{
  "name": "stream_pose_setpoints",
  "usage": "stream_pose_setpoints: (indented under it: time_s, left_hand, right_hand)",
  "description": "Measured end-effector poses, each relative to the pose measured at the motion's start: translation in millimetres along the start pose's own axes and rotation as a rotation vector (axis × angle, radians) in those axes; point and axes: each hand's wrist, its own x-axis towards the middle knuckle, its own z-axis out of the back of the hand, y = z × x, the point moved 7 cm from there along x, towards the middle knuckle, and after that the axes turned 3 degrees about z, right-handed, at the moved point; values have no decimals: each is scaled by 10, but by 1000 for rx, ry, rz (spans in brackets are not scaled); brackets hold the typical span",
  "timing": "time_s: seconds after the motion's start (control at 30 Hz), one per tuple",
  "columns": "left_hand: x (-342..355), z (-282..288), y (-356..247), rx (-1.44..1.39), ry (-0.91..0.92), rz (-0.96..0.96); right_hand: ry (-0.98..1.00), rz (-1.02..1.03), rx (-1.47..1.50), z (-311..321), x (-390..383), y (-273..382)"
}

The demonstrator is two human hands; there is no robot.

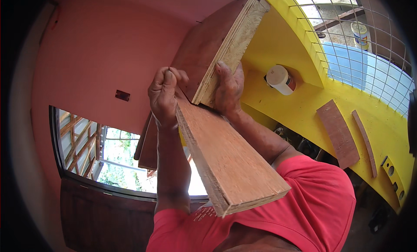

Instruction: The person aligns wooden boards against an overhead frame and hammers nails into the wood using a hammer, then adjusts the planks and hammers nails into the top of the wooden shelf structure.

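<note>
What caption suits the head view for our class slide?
Curled left hand by a brown board, right hand against a plywood piece, near a yellow ledge.

A plank (234, 154) blocks the gap between the arms (173, 165); the yellow surface (302, 111) offers room between bucket (280, 79) and boards (339, 135).

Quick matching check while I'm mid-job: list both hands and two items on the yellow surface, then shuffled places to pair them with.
1. left hand
2. right hand
3. white-lidded tub
4. yellow level

A. beside the thin strip
B. on the pale side of the upper wooden piece
C. beside the long board's upper end
D. on the yellow surface, nearest its corner

Pairs: 1-C, 2-B, 3-D, 4-A
</note>
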Motion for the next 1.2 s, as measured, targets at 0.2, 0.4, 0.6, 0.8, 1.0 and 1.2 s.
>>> stream_pose_setpoints:
  time_s: [0.2,0.4,0.6,0.8,1.0,1.2]
  left_hand:
    - [-16,-340,114,-495,392,194]
    - [-54,-326,184,-497,315,238]
    - [-56,-321,198,-557,277,180]
    - [-67,-249,161,-433,165,173]
    - [-82,-278,199,-438,129,190]
    - [-116,-173,164,-372,29,171]
  right_hand:
    - [-62,-8,-64,2,0,48]
    - [45,-9,-235,110,43,100]
    - [274,-199,-418,216,99,105]
    - [676,-560,-423,133,69,128]
    - [590,-572,-298,208,44,91]
    - [506,-662,-176,217,-47,22]
